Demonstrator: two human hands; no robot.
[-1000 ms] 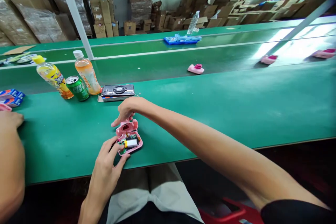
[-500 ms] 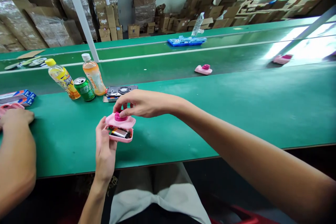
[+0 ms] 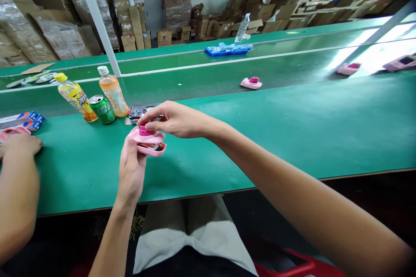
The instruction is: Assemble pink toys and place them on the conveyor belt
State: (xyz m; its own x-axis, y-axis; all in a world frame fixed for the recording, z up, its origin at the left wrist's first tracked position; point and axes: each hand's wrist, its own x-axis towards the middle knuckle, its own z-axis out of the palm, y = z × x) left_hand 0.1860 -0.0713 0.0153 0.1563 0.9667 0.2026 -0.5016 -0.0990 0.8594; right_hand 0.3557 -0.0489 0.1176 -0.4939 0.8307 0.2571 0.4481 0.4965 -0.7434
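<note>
A pink camera-shaped case (image 3: 151, 138) with a magenta round knob is held above the green table. Its two halves are parted at the right side, and some inner parts show in the gap. My left hand (image 3: 131, 166) grips the case from the left, with the thumb at its near side. From above, my right hand (image 3: 169, 119) pinches the magenta knob on the upper half. Just behind my right hand lies a black device (image 3: 138, 111) on a small box, partly hidden.
Two drink bottles (image 3: 113, 91) and a green can (image 3: 102, 109) stand at the left. Another person's hand (image 3: 21, 143) rests on a pink item at far left. Pink cases (image 3: 251, 83) sit on the belt, and a blue tray (image 3: 229, 50) lies farther back.
Both hands have risen slightly with the case, and the gap between its halves has narrowed. Another pink item has come into view at the far right.
</note>
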